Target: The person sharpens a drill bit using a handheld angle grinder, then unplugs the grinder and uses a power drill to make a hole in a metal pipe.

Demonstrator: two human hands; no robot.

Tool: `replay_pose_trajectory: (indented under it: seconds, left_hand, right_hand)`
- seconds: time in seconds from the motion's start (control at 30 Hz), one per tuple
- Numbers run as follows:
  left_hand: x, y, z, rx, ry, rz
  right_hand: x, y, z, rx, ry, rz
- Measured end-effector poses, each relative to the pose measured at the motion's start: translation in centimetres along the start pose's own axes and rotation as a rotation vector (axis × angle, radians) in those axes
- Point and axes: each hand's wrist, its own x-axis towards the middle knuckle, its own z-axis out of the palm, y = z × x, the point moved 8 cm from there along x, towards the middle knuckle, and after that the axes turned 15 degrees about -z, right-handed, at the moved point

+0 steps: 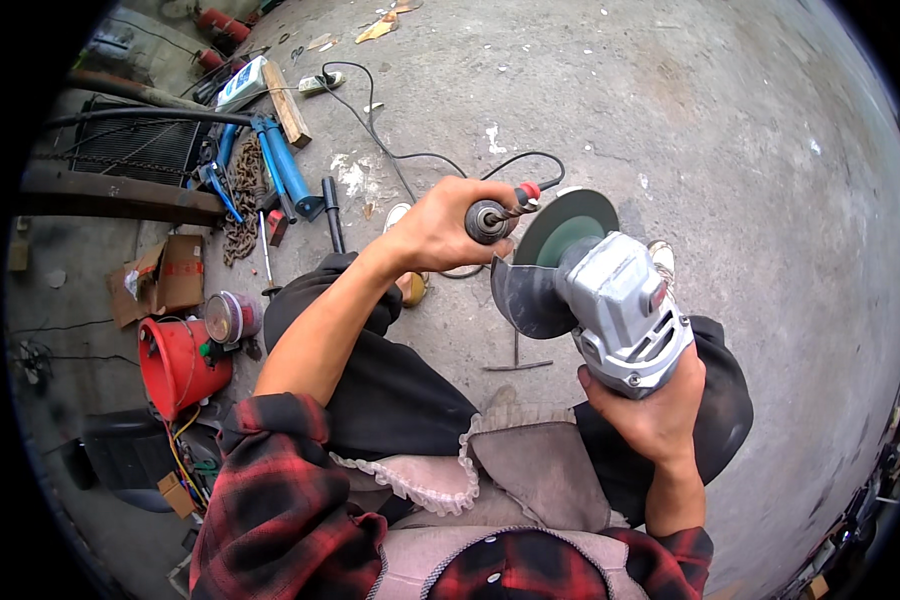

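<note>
Gripping the angle grinder (620, 300), the right hand (655, 405) is clamped around the near end of its body, on the right side of the scene over the floor and between the knees. The tool has a silver-grey head with dark slots, a flat green-grey disc (595, 212) with a pale rim at its far end, and a scuffed, dark curved guard (530, 300) on the disc's near left side. The left hand (440, 225), apart from the right, is closed around a dark round chuck (484, 224) holding a spiral metal drill bit (518, 208), just left of the disc; whether bit and disc touch, I cannot tell.

Counted, there are two hands, one grinder, one disc, one guard, one chuck and one bit. Beyond them on the floor lies one black cable (370, 115), and below the guard one T-shaped rod (518, 367). To the left stand one red bucket (195, 365), one lidded tub (235, 318) beside it and one cardboard box (178, 275); farther off lie one rusty chain (242, 205) and one wooden block (286, 105).
</note>
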Motion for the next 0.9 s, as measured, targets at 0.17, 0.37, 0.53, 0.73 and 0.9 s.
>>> replay_pose_trajectory:
  seconds: [0.17, 0.37, 0.53, 0.73, 0.9]
  left_hand:
    - [-0.4, 0.7, -0.1, -0.077, 0.018, 0.081]
    - [-0.5, 0.8, 0.3, -0.081, 0.012, 0.084]
    - [-0.4, 0.7, 0.7, -0.166, -0.029, 0.109]
    - [-0.6, 0.9, 0.7, -0.161, -0.039, 0.103]
    - [-0.6, 1.0, 0.7, -0.19, -0.048, 0.13]
  right_hand:
    - [0.0, 0.0, -0.2, 0.03, 0.027, 0.004]
    - [0.2, -0.2, -0.1, 0.055, 0.025, -0.024]
    - [0.4, -0.3, 0.2, 0.082, 0.01, -0.028]
    - [0.5, -0.3, 0.4, 0.074, 0.007, -0.036]
    - [0.5, -0.3, 0.4, 0.079, 0.003, -0.021]
